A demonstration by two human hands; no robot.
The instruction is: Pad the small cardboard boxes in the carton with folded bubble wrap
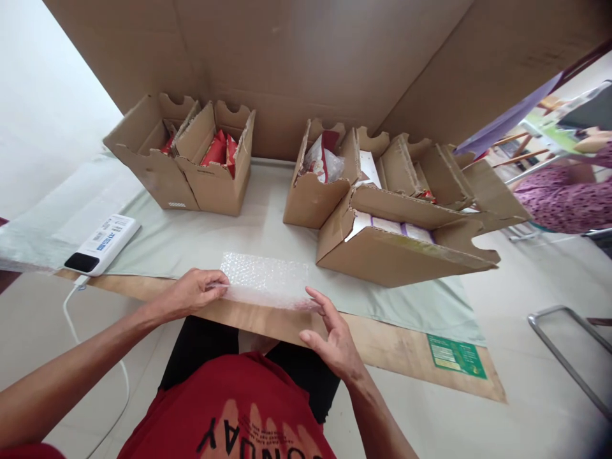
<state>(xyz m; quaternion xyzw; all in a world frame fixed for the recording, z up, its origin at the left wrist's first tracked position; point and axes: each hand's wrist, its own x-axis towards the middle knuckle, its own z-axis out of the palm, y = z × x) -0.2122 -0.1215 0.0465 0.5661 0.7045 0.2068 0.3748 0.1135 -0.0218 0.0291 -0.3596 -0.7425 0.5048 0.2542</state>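
Observation:
A clear piece of bubble wrap [268,280] lies at the table's front edge, directly before me. My left hand [203,290] pinches its left end between thumb and fingers. At the right end, my right hand [335,338] has its fingers stretched out and its thumb held apart, the fingertips touching the wrap's corner. The near edge of the wrap looks folded or raised; whether anything lies inside it I cannot make out.
Cardboard boxes with red packets [217,150] stand back left. More boxes [406,255] at right hold packets and white items. A white power bank [102,245] with a cable lies left, beside a larger bubble wrap sheet [57,204]. Another person [564,191] sits far right.

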